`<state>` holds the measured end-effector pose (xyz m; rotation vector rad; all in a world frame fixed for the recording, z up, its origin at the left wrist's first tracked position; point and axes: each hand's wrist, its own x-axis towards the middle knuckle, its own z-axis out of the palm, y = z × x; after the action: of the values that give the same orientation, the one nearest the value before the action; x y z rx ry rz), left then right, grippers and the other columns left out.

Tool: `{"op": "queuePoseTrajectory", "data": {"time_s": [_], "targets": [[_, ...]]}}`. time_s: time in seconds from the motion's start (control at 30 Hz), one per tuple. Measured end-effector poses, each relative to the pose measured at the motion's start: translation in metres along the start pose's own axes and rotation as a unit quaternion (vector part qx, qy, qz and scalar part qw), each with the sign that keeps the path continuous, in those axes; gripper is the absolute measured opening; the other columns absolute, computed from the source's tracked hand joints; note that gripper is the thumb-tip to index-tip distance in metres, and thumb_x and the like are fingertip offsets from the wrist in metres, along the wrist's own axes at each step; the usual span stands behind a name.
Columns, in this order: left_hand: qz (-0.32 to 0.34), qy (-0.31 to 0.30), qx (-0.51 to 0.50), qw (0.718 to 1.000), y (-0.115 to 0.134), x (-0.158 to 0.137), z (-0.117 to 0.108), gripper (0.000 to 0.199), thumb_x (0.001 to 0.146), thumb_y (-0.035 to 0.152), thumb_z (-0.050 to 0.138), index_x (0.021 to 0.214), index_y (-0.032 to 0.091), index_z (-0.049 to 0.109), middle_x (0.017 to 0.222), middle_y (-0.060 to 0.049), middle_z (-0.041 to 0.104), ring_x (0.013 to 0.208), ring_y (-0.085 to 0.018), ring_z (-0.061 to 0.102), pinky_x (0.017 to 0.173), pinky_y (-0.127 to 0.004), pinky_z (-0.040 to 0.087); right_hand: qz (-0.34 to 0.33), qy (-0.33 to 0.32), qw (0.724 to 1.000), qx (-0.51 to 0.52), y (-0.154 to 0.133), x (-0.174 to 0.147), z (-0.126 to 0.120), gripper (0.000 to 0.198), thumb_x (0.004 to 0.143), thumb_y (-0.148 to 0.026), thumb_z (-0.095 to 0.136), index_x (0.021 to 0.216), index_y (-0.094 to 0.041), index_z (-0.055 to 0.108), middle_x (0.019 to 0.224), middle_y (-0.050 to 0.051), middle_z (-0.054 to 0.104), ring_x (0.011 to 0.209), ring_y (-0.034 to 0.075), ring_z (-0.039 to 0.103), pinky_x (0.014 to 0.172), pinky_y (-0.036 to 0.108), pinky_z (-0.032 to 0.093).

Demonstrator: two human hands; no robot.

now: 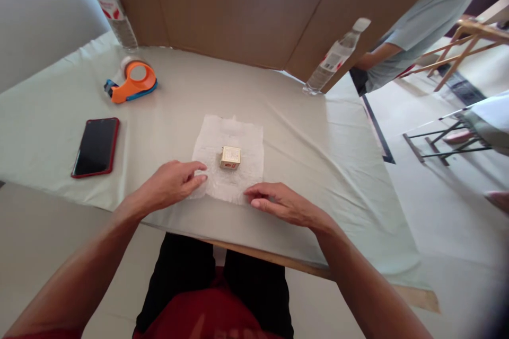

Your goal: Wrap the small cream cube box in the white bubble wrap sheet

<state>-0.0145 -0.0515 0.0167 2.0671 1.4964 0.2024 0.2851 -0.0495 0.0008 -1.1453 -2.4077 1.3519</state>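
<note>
A small gold-and-white printed box (230, 157) sits near the middle of a crinkled white sheet (222, 130), which looks like tissue or bubble wrap and lies spread on the table. My left hand (175, 183) is at the sheet's left edge, thumb and fingers apart, holding nothing. On the other side, my right hand (278, 202) rests by the sheet's lower right corner with its thumb apart from the fingers. Neither hand touches the box.
An orange tape dispenser (137, 82) and a red-cased phone (96, 147) lie at left on the cloth-covered table (318, 180). Two bottles (115, 16) stand against a cardboard panel (234, 5) at the back. Another person (421, 26) is beyond the panel at right.
</note>
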Motion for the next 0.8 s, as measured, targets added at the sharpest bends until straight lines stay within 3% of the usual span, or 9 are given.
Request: {"op": "queuePoseTrajectory", "data": {"time_s": [0.1, 0.17, 0.23, 0.3, 0.37, 0.47, 0.6, 0.73, 0.8], "targets": [[-0.005, 0.138, 0.013, 0.99, 0.0, 0.008, 0.007, 0.034, 0.092, 0.037, 0.05, 0.113, 0.018, 0.069, 0.08, -0.004, 0.071, 0.075, -0.021, 0.066, 0.072, -0.032, 0.049, 0.014, 0.092, 0.996, 0.005, -0.004, 0.005, 0.005, 0.025, 0.095, -0.035, 0.055, 0.104, -0.019, 0.073, 0.094, 0.005, 0.077, 0.08, 0.018, 0.067, 0.073, 0.03, 0.051], [0.041, 0.182, 0.009, 0.982, 0.003, 0.019, 0.012, 0.039, 0.089, 0.036, 0.055, 0.122, 0.017, 0.064, 0.106, -0.009, 0.072, 0.094, -0.024, 0.067, 0.083, -0.036, 0.052, 0.013, 0.18, 0.983, 0.008, -0.01, 0.015, 0.003, 0.023, 0.093, -0.033, 0.055, 0.095, -0.019, 0.073, 0.08, 0.002, 0.074, 0.069, 0.016, 0.064, 0.066, 0.029, 0.049], [0.085, 0.172, 0.005, 0.981, 0.003, 0.031, 0.018, 0.058, 0.085, 0.036, 0.062, 0.139, 0.018, 0.05, 0.134, -0.013, 0.062, 0.119, -0.028, 0.061, 0.097, -0.042, 0.051, -0.006, 0.264, 0.965, -0.011, -0.013, 0.03, 0.002, 0.022, 0.092, -0.032, 0.056, 0.101, -0.019, 0.072, 0.087, 0.004, 0.074, 0.072, 0.016, 0.064, 0.068, 0.03, 0.051], [0.109, 0.135, -0.006, 0.985, 0.0, 0.043, 0.027, 0.083, 0.079, 0.038, 0.068, 0.152, 0.019, 0.033, 0.153, -0.017, 0.047, 0.139, -0.033, 0.048, 0.109, -0.047, 0.044, -0.031, 0.298, 0.952, -0.057, -0.01, 0.05, 0.002, 0.036, 0.087, -0.033, 0.062, 0.12, -0.02, 0.066, 0.115, 0.01, 0.072, 0.092, 0.021, 0.067, 0.078, 0.035, 0.054], [0.095, 0.106, -0.026, 0.99, -0.006, 0.052, 0.038, 0.102, 0.075, 0.042, 0.073, 0.157, 0.014, 0.02, 0.16, -0.023, 0.036, 0.145, -0.037, 0.041, 0.114, -0.05, 0.04, -0.034, 0.278, 0.954, -0.105, -0.001, 0.07, 0.006, 0.056, 0.082, -0.035, 0.067, 0.135, -0.019, 0.057, 0.135, 0.014, 0.064, 0.112, 0.028, 0.063, 0.089, 0.043, 0.053], [0.079, 0.088, -0.015, 0.993, -0.017, 0.058, 0.052, 0.111, 0.07, 0.045, 0.076, 0.157, 0.008, 0.017, 0.158, -0.027, 0.036, 0.146, -0.041, 0.038, 0.118, -0.053, 0.034, -0.024, 0.248, 0.96, -0.126, 0.014, 0.086, 0.012, 0.056, 0.082, -0.036, 0.068, 0.134, -0.019, 0.057, 0.134, 0.015, 0.065, 0.12, 0.03, 0.061, 0.101, 0.048, 0.049], [0.09, 0.086, 0.02, 0.992, -0.02, 0.059, 0.058, 0.109, 0.072, 0.054, 0.073, 0.156, 0.01, 0.021, 0.161, -0.025, 0.034, 0.151, -0.04, 0.029, 0.122, -0.055, 0.026, -0.011, 0.336, 0.936, -0.102, 0.025, 0.066, 0.0, 0.049, 0.083, -0.039, 0.067, 0.127, -0.02, 0.061, 0.127, 0.012, 0.069, 0.115, 0.028, 0.064, 0.099, 0.045, 0.05], [0.074, 0.077, 0.043, 0.993, -0.015, 0.057, 0.057, 0.108, 0.073, 0.056, 0.072, 0.156, 0.008, 0.021, 0.161, -0.025, 0.033, 0.152, -0.04, 0.026, 0.123, -0.052, 0.024, 0.066, 0.442, 0.889, -0.104, 0.05, 0.018, -0.029, 0.052, 0.079, -0.046, 0.069, 0.124, -0.021, 0.062, 0.123, 0.011, 0.071, 0.105, 0.027, 0.067, 0.091, 0.045, 0.053], [0.068, 0.087, 0.051, 0.993, -0.013, 0.056, 0.058, 0.107, 0.074, 0.055, 0.071, 0.156, 0.007, 0.021, 0.161, -0.025, 0.033, 0.152, -0.04, 0.026, 0.123, -0.052, 0.023, 0.12, 0.434, 0.886, -0.114, 0.069, -0.004, -0.038, 0.055, 0.078, -0.05, 0.069, 0.123, -0.019, 0.063, 0.117, 0.012, 0.072, 0.1, 0.028, 0.068, 0.09, 0.048, 0.054]]}}
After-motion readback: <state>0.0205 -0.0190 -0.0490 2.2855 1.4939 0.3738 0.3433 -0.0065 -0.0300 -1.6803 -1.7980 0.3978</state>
